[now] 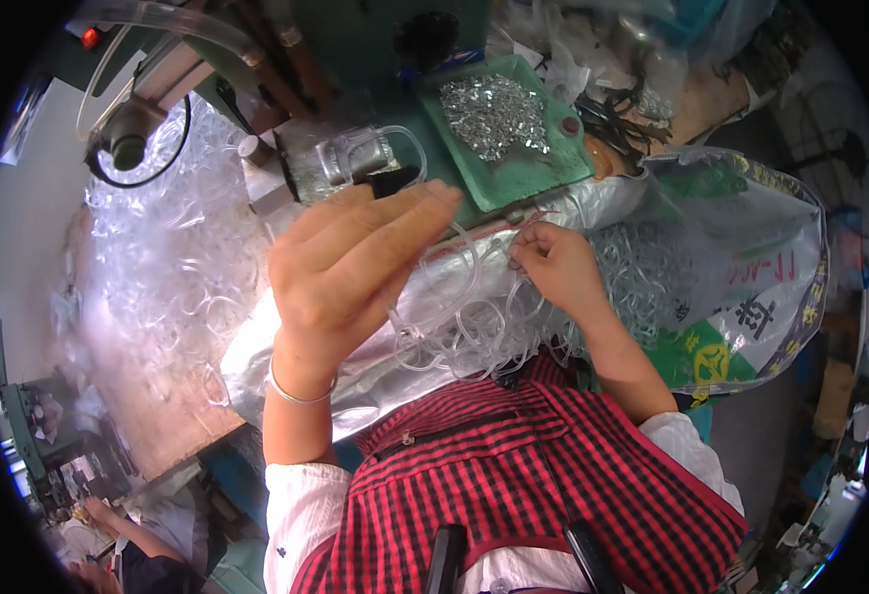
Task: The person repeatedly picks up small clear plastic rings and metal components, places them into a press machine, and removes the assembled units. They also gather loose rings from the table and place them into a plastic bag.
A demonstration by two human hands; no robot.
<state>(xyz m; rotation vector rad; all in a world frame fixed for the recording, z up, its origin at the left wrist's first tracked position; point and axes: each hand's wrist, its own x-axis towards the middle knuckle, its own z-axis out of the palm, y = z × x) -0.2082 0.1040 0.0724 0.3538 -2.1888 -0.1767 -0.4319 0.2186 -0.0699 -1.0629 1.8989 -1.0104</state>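
Note:
My left hand (pixel 352 275) is raised near the camera, its fingers stretched together towards the upper right. A clear plastic tube (pixel 471 278) curves past its fingertips; its palm side is hidden, so I cannot tell if it grips the tube. Beyond it, a clear looped piece (pixel 416 137) lies at a small metal fixture (pixel 364 160). My right hand (pixel 560 271) has its thumb and fingertips pinched on a small part, too small to name. Below both hands, coiled clear tubes (pixel 494 334) lie on a silvery sheet (pixel 345 393).
A green tray (pixel 501 189) holds many small shiny metal pieces (pixel 494 115). More clear tubes (pixel 174 282) are heaped on the left tabletop (pixel 159 423). At right hangs a printed plastic sack (pixel 746 275) with tubes. A machine arm (pixel 167 82) stands upper left. Another person (pixel 152 542) works lower left.

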